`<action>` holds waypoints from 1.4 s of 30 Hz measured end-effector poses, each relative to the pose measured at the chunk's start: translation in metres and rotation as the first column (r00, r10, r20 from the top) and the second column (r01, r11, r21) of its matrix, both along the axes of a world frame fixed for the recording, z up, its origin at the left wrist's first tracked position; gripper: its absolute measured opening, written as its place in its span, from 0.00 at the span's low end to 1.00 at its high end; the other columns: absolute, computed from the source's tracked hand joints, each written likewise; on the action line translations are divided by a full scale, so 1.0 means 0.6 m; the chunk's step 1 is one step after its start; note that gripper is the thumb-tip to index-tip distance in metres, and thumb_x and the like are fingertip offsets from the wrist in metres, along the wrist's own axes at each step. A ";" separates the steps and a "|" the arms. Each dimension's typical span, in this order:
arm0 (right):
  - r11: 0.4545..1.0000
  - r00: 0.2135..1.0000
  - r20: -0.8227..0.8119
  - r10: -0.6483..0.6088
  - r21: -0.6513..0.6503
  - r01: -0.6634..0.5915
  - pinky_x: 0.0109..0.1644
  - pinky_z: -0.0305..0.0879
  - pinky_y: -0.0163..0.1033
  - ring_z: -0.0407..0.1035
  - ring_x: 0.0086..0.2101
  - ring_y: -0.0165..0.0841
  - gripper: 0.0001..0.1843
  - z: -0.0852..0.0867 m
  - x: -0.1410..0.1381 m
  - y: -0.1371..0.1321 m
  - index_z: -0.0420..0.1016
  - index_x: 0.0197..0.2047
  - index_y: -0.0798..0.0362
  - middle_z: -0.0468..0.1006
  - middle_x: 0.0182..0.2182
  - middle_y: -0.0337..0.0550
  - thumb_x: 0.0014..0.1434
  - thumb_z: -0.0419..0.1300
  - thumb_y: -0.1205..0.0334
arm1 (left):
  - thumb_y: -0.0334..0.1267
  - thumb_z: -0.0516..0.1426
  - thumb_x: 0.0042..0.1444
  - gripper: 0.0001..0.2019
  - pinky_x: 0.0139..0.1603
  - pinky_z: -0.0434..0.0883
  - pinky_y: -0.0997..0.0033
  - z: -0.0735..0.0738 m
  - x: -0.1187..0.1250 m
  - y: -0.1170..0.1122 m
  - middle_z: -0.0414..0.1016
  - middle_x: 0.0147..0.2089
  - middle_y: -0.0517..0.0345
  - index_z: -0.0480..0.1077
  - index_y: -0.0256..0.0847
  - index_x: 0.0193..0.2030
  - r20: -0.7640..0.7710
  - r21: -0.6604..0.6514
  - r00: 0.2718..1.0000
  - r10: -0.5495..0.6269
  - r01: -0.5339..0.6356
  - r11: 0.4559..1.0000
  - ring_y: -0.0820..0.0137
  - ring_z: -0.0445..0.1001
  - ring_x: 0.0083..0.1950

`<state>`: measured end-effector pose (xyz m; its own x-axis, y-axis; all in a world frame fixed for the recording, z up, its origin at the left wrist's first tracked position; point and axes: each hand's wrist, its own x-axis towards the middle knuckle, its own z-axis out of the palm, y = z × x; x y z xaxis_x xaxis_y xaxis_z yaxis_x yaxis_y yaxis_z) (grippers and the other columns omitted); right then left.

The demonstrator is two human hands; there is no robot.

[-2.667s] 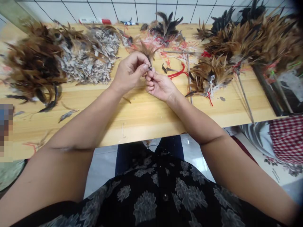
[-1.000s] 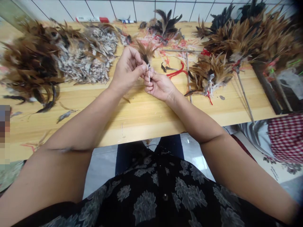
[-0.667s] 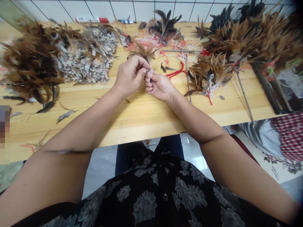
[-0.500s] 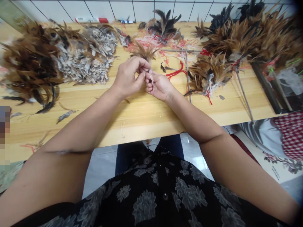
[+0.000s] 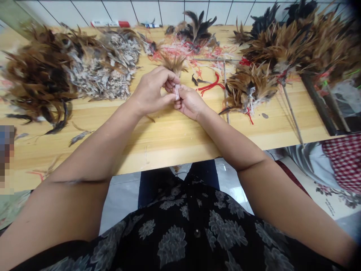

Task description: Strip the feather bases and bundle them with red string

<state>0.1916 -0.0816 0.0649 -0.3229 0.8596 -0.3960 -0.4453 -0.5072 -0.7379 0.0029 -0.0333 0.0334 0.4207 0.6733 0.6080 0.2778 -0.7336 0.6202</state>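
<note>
Both hands meet above the middle of the wooden table. My left hand is closed, thumb and fingers pinching the base of a small tuft of brown feathers that fans out away from me. My right hand is closed too, pinching the pale quill ends of the same tuft from the other side. The fingertips of the two hands touch around it.
A large pile of brown and grey-white feathers lies at the left. Feather bundles on thin sticks fill the right side. Red and white string scraps lie behind my hands. Dark feathers and a marker sit by the tiled wall.
The hands have sunk a little toward the table and drawn closer. The left fingers have slid down along the tuft, so the pale quill ends show between the two hands.
</note>
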 end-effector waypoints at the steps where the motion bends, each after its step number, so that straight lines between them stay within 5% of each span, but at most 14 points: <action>1: 1.000 1.000 0.003 0.003 0.002 -0.003 0.27 0.50 0.23 0.53 0.22 0.22 0.21 -0.001 0.000 0.000 0.62 0.40 0.46 0.61 0.23 0.25 0.90 0.58 0.65 | 0.52 0.80 0.66 0.17 0.61 0.83 0.45 -0.001 0.002 0.000 0.84 0.42 0.56 0.83 0.52 0.51 0.012 -0.005 1.000 0.002 -0.002 1.000 0.52 0.82 0.51; 7: 0.999 0.998 0.047 0.040 0.025 -0.041 0.28 0.51 0.24 0.54 0.23 0.22 0.23 0.002 0.002 -0.002 0.61 0.37 0.47 0.62 0.24 0.26 0.88 0.63 0.64 | 0.68 0.73 0.74 0.22 0.54 0.80 0.45 -0.018 0.013 0.000 0.85 0.40 0.55 0.81 0.52 0.46 0.065 0.021 0.991 0.120 -0.121 0.992 0.53 0.83 0.46; 14: 0.999 0.999 -0.009 0.040 0.007 -0.040 0.26 0.49 0.26 0.51 0.22 0.24 0.23 0.012 0.008 0.001 0.61 0.36 0.47 0.63 0.24 0.27 0.89 0.58 0.63 | 0.75 0.66 0.76 0.25 0.56 0.81 0.42 -0.010 0.021 -0.011 0.82 0.36 0.58 0.79 0.55 0.53 0.090 -0.185 0.990 0.104 -0.086 0.979 0.52 0.86 0.55; 19: 0.999 0.999 -0.021 0.035 -0.012 -0.036 0.26 0.50 0.26 0.52 0.23 0.23 0.22 0.012 0.010 0.002 0.62 0.38 0.47 0.63 0.25 0.27 0.90 0.58 0.62 | 0.82 0.73 0.65 0.34 0.45 0.80 0.43 -0.035 0.019 0.021 0.84 0.39 0.60 0.78 0.58 0.57 0.242 -0.159 0.968 0.069 -0.031 0.987 0.56 0.82 0.40; 24: 0.999 0.999 -0.021 0.045 -0.006 -0.045 0.27 0.50 0.26 0.52 0.23 0.24 0.21 0.007 0.011 0.005 0.63 0.39 0.47 0.62 0.26 0.27 0.89 0.60 0.61 | 0.78 0.70 0.75 0.29 0.54 0.80 0.43 -0.034 0.005 0.023 0.88 0.45 0.59 0.82 0.55 0.54 0.173 -0.174 0.985 0.023 0.008 0.985 0.58 0.83 0.45; 34: 0.997 0.993 -0.096 0.069 -0.020 -0.071 0.27 0.48 0.24 0.51 0.22 0.21 0.21 0.007 0.013 0.008 0.60 0.39 0.48 0.62 0.26 0.26 0.91 0.52 0.65 | 0.79 0.83 0.55 0.32 0.51 0.86 0.37 -0.002 0.002 0.014 0.88 0.40 0.53 0.86 0.55 0.41 0.244 -0.329 0.970 0.002 0.081 0.941 0.49 0.87 0.42; 42: 0.998 0.992 -0.118 0.044 -0.044 -0.049 0.28 0.47 0.24 0.51 0.23 0.21 0.21 0.012 0.014 0.007 0.59 0.38 0.47 0.61 0.26 0.26 0.89 0.52 0.70 | 0.58 0.87 0.59 0.21 0.59 0.87 0.40 0.009 0.005 0.002 0.90 0.44 0.56 0.86 0.53 0.42 0.257 -0.348 0.966 0.011 0.082 0.934 0.50 0.88 0.48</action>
